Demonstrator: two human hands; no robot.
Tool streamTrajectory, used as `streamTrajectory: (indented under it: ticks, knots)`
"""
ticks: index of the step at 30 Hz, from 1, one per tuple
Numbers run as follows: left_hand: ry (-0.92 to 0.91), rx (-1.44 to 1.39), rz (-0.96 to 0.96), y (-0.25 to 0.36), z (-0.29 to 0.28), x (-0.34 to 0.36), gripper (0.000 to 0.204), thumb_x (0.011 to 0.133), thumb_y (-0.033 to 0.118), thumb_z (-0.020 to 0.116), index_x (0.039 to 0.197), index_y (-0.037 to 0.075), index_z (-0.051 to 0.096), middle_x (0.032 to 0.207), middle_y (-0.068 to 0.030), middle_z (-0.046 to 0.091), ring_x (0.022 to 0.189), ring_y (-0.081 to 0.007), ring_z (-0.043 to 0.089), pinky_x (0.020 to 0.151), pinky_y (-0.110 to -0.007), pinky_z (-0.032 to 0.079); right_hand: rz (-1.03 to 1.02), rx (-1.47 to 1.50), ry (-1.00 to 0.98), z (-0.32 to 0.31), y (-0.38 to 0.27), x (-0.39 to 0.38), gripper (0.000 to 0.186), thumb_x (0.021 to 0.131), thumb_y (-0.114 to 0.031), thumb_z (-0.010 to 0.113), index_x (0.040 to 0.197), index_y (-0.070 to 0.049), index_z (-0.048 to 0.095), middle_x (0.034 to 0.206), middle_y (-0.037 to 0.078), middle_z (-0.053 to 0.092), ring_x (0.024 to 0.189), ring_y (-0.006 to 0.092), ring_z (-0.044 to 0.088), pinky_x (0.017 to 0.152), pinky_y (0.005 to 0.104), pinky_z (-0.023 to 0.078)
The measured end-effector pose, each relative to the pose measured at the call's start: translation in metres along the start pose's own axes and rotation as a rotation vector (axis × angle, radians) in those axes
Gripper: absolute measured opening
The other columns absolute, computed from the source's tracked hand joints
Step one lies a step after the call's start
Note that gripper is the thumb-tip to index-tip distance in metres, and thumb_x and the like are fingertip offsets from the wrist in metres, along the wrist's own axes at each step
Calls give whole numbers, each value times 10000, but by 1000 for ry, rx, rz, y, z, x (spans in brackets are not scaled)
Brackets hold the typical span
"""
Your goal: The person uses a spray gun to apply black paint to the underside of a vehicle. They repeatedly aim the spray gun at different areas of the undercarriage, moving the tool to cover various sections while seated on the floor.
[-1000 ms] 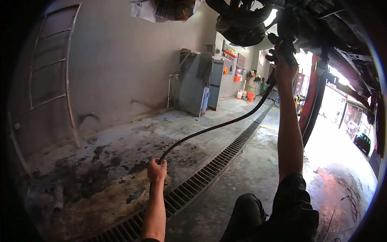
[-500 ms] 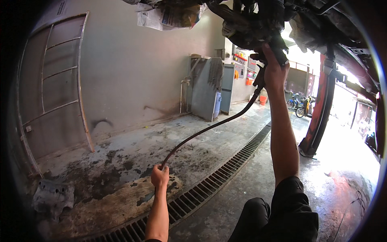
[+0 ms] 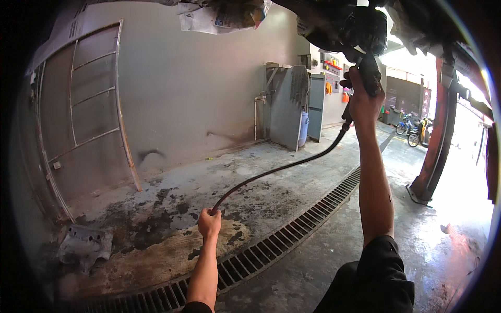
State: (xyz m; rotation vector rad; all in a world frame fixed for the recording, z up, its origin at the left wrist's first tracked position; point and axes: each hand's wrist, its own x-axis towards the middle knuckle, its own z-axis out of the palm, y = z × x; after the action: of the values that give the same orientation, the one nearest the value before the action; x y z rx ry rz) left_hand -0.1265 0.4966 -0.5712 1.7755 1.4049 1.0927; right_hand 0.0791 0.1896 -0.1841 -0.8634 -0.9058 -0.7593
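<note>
My right hand point(image 3: 367, 103) is raised under the vehicle's dark underside point(image 3: 326, 26), closed around a black pistol-grip air tool point(image 3: 371, 76). The tool's upper end meets the dark parts above, but whether it touches them I cannot tell. From the bottom of its grip a dark rubber hose point(image 3: 276, 169) sags down to the left. Lower down, my left hand point(image 3: 210, 223) is closed on that hose, its arm stretched forward over the floor. Beyond my left hand the hose is hidden.
A floor drain grate point(image 3: 289, 232) curves across the concrete. A rusty metal frame point(image 3: 119, 99) leans on the left wall, near a grey metal part point(image 3: 86, 245) on the floor. A red lift post point(image 3: 436, 141) stands at right; grey cabinets point(image 3: 284, 107) and motorcycles point(image 3: 417, 129) are farther back.
The view has shifted, so the room sits farther right and the motorcycles show more. My right hand and the tool appear slightly lower and farther right. Both hands keep their grips.
</note>
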Motion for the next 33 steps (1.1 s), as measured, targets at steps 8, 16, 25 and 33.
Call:
streamTrajectory:
  ticks: [8, 16, 25, 33]
  knots:
    - [46, 95, 11, 44, 42, -25, 361, 896, 376, 741, 1092, 75, 701, 1019, -109, 747, 939, -321, 720, 804, -462, 566, 32, 41, 8, -76, 81, 28, 305, 962, -198, 741, 1160, 28, 686, 987, 115, 761, 920, 157, 718, 845, 286, 535]
    - [99, 267, -81, 69, 56, -82, 340, 954, 396, 708, 1022, 63, 710, 924, -104, 730, 839, -297, 696, 742, -473, 545, 22, 465, -49, -102, 136, 59, 292, 979, -110, 712, 1215, 56, 666, 1044, 105, 742, 972, 186, 705, 905, 340, 561]
    - [295, 338, -244, 67, 11, -158, 420, 981, 409, 653, 969, -9, 705, 853, -179, 701, 813, -354, 675, 718, -493, 498, 96, 743, -172, -75, 182, 66, 518, 984, -90, 696, 1452, 43, 519, 1070, 87, 728, 971, 120, 652, 889, 278, 524]
    - [693, 400, -286, 106, -39, -168, 395, 968, 405, 663, 885, 19, 663, 813, -167, 675, 829, -412, 660, 808, -541, 483, 85, 825, -335, -65, 194, 53, 584, 947, -114, 742, 1479, -29, 519, 1002, 99, 750, 912, 147, 696, 866, 306, 548]
